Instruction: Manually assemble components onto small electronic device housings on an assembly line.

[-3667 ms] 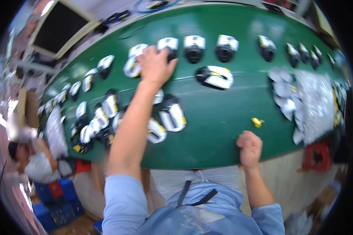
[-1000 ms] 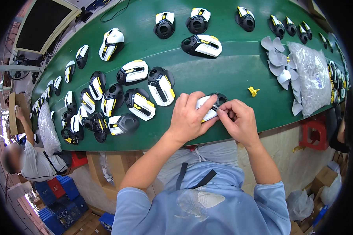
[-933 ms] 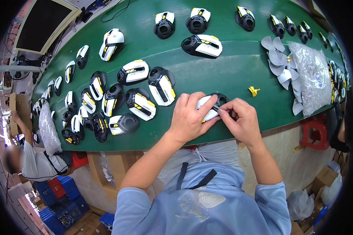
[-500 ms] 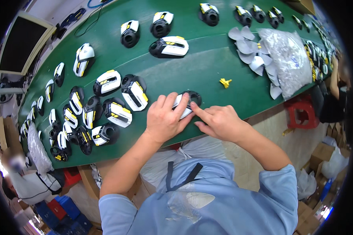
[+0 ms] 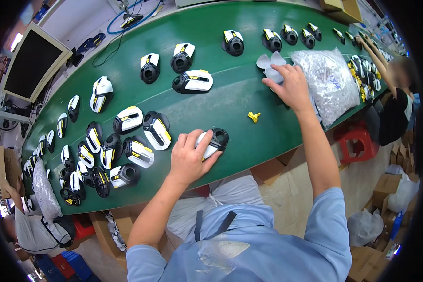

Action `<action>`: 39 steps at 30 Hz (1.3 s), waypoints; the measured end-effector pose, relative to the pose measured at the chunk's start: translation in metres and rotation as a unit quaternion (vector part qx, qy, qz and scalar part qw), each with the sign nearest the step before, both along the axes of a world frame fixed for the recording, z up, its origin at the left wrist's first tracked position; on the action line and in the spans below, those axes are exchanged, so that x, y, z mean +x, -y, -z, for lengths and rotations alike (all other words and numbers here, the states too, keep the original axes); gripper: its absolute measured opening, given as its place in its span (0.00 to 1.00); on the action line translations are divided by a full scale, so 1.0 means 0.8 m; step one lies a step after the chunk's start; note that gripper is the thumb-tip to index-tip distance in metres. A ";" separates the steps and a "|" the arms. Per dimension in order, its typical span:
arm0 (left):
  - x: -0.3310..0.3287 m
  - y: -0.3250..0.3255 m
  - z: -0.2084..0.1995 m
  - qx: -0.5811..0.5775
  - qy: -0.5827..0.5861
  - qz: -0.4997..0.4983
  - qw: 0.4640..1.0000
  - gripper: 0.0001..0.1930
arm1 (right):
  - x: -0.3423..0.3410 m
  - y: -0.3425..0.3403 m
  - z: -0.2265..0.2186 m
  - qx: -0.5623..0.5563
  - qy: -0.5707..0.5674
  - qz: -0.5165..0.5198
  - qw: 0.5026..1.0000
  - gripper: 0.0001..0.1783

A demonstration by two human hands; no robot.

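Observation:
A white and black plastic housing [image 5: 217, 140] with a round hole at its black end rests on the green table in front of me. My left hand [image 5: 189, 159] is closed around its white end. Out to the right, my right hand [image 5: 293, 87] is over grey three-bladed fan blades [image 5: 270, 62], thumb and fingers apart; whether the fingertips touch a blade I cannot tell. Part of the blades is hidden under that hand. Between my hands lies a small bunch of yellow plastic pieces [image 5: 254, 117].
Several similar housings [image 5: 156, 130] cover the table's left and far side. Beside the blades sits a clear plastic bag [image 5: 328, 84]. At the left stand a monitor [image 5: 35, 62] and another person [image 5: 33, 230]; one more person [image 5: 399, 103] works at the right, near a red stool [image 5: 356, 144].
My right hand has left the housing and moved right and away to the fan blades. The left hand keeps its hold on the housing. The whole view has shifted.

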State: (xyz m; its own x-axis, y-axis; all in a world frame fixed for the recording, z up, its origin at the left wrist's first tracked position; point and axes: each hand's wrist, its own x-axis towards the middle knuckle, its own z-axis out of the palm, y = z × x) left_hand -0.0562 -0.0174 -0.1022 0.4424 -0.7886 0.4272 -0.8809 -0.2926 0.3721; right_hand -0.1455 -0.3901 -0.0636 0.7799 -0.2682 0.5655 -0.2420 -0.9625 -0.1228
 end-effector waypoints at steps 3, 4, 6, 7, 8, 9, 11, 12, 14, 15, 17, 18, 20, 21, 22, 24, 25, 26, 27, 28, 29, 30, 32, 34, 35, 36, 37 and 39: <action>0.000 -0.006 -0.002 0.010 -0.035 0.003 0.999 0.32 | 0.012 0.035 0.013 -0.026 -0.080 0.003 0.996 0.15; 0.001 -0.009 -0.001 0.016 -0.037 -0.009 0.999 0.32 | 0.016 0.036 0.014 -0.029 -0.101 -0.019 0.994 0.14; 0.011 -0.008 0.000 -0.016 -0.049 0.005 0.999 0.35 | 0.011 0.038 -0.009 0.009 -0.099 0.004 0.995 0.10; 0.011 -0.009 -0.001 -0.012 -0.097 0.008 0.995 0.37 | 0.004 0.036 -0.024 0.015 -0.045 -0.045 0.998 0.09; 0.013 -0.009 -0.002 -0.004 -0.099 -0.001 0.995 0.37 | -0.006 0.029 -0.039 0.020 0.008 -0.089 0.996 0.08; 0.015 -0.010 -0.003 0.004 -0.098 0.018 0.995 0.36 | -0.012 0.011 -0.052 0.030 0.009 -0.099 0.995 0.08; 0.021 -0.016 -0.001 0.008 -0.098 0.039 0.994 0.35 | -0.023 -0.037 -0.073 0.324 -0.053 -0.178 0.928 0.07; 0.022 -0.018 0.001 0.012 -0.098 0.034 0.995 0.35 | -0.026 -0.067 -0.065 0.434 -0.061 -0.178 0.881 0.08; 0.022 -0.020 0.004 -0.001 -0.105 0.028 0.994 0.35 | -0.026 -0.135 -0.045 0.623 -0.067 -0.175 0.759 0.11; 0.023 -0.019 0.004 -0.003 -0.105 0.026 0.994 0.35 | -0.028 -0.160 -0.035 0.687 -0.072 -0.158 0.706 0.17; 0.018 -0.015 0.005 -0.004 -0.094 0.023 0.995 0.34 | -0.030 -0.204 0.003 0.720 0.000 -0.131 0.681 0.26; 0.016 -0.016 0.004 -0.001 -0.094 0.018 0.995 0.34 | -0.027 -0.220 0.019 0.722 0.037 -0.118 0.681 0.28; 0.019 -0.016 0.004 -0.007 -0.093 0.021 0.995 0.34 | -0.034 -0.219 0.044 0.705 -0.015 -0.111 0.701 0.30; 0.017 -0.015 0.004 -0.017 -0.100 0.023 0.995 0.33 | -0.036 -0.213 0.048 0.682 -0.065 -0.105 0.721 0.33; 0.018 -0.016 0.005 -0.017 -0.100 0.023 0.995 0.33 | -0.040 -0.207 0.048 0.682 -0.065 -0.106 0.721 0.33; 0.019 -0.017 0.006 -0.020 -0.104 0.027 0.994 0.34 | -0.043 -0.195 0.038 0.778 -0.021 -0.157 0.608 0.30; 0.019 -0.018 0.006 -0.022 -0.104 0.024 0.994 0.34 | -0.042 -0.194 0.029 0.797 0.008 -0.188 0.574 0.27; 0.020 -0.020 0.006 -0.018 -0.103 0.021 0.994 0.34 | -0.040 -0.190 0.026 0.796 0.005 -0.190 0.575 0.27; 0.020 -0.020 0.007 -0.014 -0.105 0.022 0.994 0.34 | -0.040 -0.187 0.023 0.755 -0.052 -0.191 0.625 0.26; 0.020 -0.018 0.007 -0.016 -0.107 0.023 0.994 0.34 | -0.038 -0.184 0.021 0.709 -0.108 -0.191 0.670 0.24; 0.020 -0.016 0.005 -0.020 -0.111 0.030 0.993 0.34 | -0.033 -0.182 0.027 0.624 -0.120 -0.224 0.739 0.25; 0.020 -0.017 0.005 -0.022 -0.115 0.033 0.993 0.34 | -0.027 -0.179 0.026 0.624 -0.121 -0.225 0.738 0.25; 0.021 -0.019 0.006 -0.019 -0.112 0.034 0.993 0.34 | -0.020 -0.173 0.015 0.375 -0.231 -0.256 0.861 0.27; 0.021 -0.020 0.006 -0.017 -0.113 0.036 0.993 0.34 | -0.013 -0.179 0.006 0.373 -0.243 -0.240 0.863 0.28; 0.020 -0.021 0.006 -0.015 -0.117 0.038 0.992 0.34 | -0.007 -0.177 0.011 0.305 -0.183 -0.280 0.892 0.28; 0.020 -0.021 0.006 -0.014 -0.120 0.037 0.992 0.34 | -0.002 -0.176 0.014 0.232 -0.122 -0.318 0.911 0.28; 0.020 -0.021 0.005 -0.014 -0.122 0.034 0.992 0.34 | -0.001 -0.175 0.014 0.232 -0.124 -0.321 0.910 0.28; 0.021 -0.019 0.004 -0.013 -0.130 0.049 0.990 0.35 | -0.003 -0.173 0.012 0.310 -0.199 -0.306 0.878 0.30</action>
